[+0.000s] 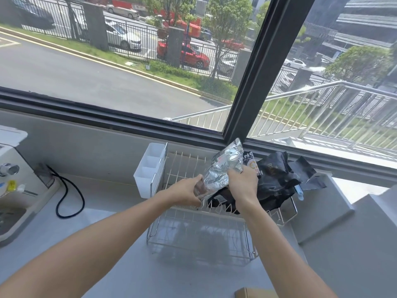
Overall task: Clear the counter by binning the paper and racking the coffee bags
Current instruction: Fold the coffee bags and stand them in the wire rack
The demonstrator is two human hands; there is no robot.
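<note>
A silver foil coffee bag [223, 166] is held tilted over the upper tier of a white wire rack [182, 166]. My left hand [187, 192] grips its lower end and my right hand [242, 183] grips its right side. Black coffee bags [277, 179] lie crumpled on the rack's right part, one with an orange and white label [251, 162] behind my right hand. No loose paper shows on the grey counter [120, 222].
A white plastic divided holder [150, 168] hangs on the rack's left end. A black cable [71, 196] loops on the counter beside a white machine [12, 168] at the left. A cardboard corner [253, 293] shows at the bottom edge. A window runs behind the rack.
</note>
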